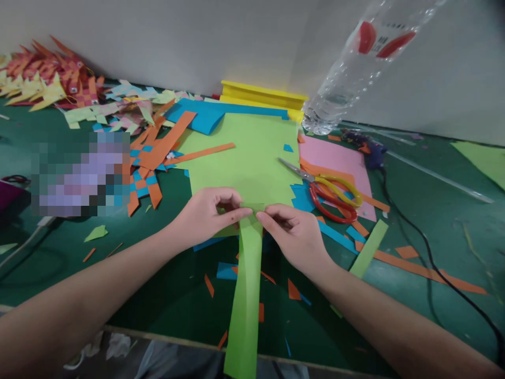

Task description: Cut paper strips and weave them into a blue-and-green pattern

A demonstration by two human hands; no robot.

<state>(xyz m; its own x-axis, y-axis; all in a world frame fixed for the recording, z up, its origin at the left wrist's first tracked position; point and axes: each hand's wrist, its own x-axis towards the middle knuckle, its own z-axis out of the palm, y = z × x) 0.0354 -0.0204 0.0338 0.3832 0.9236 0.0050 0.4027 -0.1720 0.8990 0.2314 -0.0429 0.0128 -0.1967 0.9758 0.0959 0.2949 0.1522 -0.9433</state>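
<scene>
Green strip (249,273), red-and-yellow-handled scissors (311,179)

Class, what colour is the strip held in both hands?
Green: the strip shows in the head view.

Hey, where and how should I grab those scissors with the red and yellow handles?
Best by the handles, probably with your right hand, once it's off the green strip it's pinching. Come in from the near right: the scissors' loops face that way, while the blades point left and away from you, over the green sheet.
</scene>
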